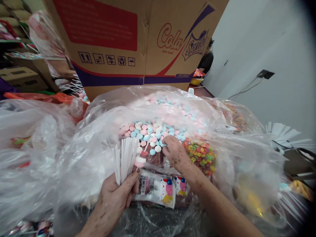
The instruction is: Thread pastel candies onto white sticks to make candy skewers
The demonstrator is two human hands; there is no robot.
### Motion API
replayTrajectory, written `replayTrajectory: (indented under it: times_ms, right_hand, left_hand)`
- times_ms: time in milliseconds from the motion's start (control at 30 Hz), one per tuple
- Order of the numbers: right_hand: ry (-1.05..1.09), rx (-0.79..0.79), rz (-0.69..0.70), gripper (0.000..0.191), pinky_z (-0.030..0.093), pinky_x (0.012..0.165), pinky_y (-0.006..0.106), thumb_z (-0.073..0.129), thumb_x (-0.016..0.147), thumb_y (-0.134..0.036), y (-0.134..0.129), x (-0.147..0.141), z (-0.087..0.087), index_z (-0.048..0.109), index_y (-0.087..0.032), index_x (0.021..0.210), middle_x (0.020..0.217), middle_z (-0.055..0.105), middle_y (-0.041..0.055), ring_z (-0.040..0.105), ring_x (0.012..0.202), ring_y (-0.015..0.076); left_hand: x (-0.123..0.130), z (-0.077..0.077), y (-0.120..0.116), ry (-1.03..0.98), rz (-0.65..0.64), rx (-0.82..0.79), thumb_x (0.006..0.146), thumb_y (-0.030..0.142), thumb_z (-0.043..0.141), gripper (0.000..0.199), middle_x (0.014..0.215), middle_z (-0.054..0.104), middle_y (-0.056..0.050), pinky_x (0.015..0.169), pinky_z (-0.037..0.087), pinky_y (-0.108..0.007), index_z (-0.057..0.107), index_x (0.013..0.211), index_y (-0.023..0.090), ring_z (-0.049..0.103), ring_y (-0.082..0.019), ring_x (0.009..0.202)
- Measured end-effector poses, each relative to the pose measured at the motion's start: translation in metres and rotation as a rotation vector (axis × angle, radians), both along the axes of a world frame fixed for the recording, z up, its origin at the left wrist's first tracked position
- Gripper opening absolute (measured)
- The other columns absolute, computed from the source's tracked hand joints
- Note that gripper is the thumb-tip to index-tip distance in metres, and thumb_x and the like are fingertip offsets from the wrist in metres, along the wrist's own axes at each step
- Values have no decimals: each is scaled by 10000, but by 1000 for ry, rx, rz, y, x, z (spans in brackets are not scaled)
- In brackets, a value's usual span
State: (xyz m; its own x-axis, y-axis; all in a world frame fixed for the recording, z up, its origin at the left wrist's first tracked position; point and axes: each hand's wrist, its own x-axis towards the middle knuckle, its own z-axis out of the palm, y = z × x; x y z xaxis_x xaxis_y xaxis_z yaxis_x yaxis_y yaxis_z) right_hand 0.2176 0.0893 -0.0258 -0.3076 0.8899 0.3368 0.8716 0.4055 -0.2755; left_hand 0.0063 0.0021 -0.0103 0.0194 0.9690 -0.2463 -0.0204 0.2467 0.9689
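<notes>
My left hand (120, 191) is closed round a bunch of flat white sticks (125, 156). With them it holds a thin stick threaded with a pink-and-white marshmallow (140, 161) and a small red candy (144, 153). My right hand (174, 152) reaches into a heap of pink, white and blue marshmallows (148, 131), fingers bent together over a marshmallow at the near edge; the fingertips are partly hidden. Right of that wrist lie ring-shaped gummies (201, 154) in red, yellow and green. Printed candy packets (155, 189) lie below, between my hands.
A tall cardboard box (111, 39) stands behind the marshmallows. Clear plastic bags (81, 158) spread around the candy. More white sticks (283, 135) stand at the right. One person's arm (60, 67) shows at the left; another person (206, 61) is behind the box.
</notes>
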Motion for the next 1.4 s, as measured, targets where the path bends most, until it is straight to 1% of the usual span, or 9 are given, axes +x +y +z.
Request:
replayTrajectory:
  times_ms: [100,367,567,700,867,967,1033,1200,1400]
  right_hand:
    - [55,13,72,196,418,737,305,436,804,-18,2,-5,0,526,-190,833,864,569,60,516,821,205]
    - [-300,33,155,202,411,753,315,456,874,-2,-3,-14,0,574,-166,889,880,611,86,533,840,222]
    - [-206,18,153,234,397,712,300,425,819,14,-8,-9,3,546,-186,829,846,597,70,516,798,209]
    - [-83,-23,171,226,378,698,281,441,752,2,-25,-1,2,520,-198,822,854,582,48,525,802,187]
    - [-63,-243,-37,102,306,588,256,493,786,-115,-36,14,5,498,-213,811,760,558,-5,495,663,154]
    - [-88,-205,-223,83,303,603,270,482,800,-128,-32,23,7,500,-209,790,767,562,13,494,675,168]
    - [-50,-130,-260,81,323,618,274,474,814,-137,-30,28,8,500,-207,782,781,563,24,502,689,174]
    - [65,37,-62,99,404,700,272,454,844,-134,-36,27,4,510,-211,815,807,575,33,534,747,179]
    - [-177,30,-34,167,412,704,291,467,828,-53,-43,21,-12,515,-210,799,842,614,60,563,805,212]
  left_hand:
    - [1,2,0,17,-17,-3,810,420,582,412,402,443,68,361,190,-181,552,493,159,335,-38,306]
    - [1,2,0,36,-34,-5,788,399,602,376,434,484,62,352,194,-180,550,503,159,336,-33,308]
    - [1,3,-2,37,-57,1,818,407,585,393,397,421,80,370,210,-178,550,514,161,336,-44,325]
    - [-1,3,-1,50,-52,-15,805,406,590,372,444,467,63,366,195,-188,554,527,162,350,-47,327]
    - [0,2,1,78,-115,-12,819,442,556,404,351,376,87,390,196,-195,535,513,178,321,-57,327]
    - [3,3,1,95,-113,-33,797,451,555,393,330,367,90,382,185,-193,523,507,187,315,-60,319]
    - [4,4,2,110,-111,-35,795,455,553,397,329,368,88,380,189,-190,524,504,186,319,-60,318]
    - [5,5,4,111,-107,-16,780,456,568,389,392,420,74,369,201,-180,533,513,177,349,-55,322]
    - [8,7,2,85,-111,0,773,421,582,366,427,459,63,357,197,-185,537,504,176,348,-50,315]
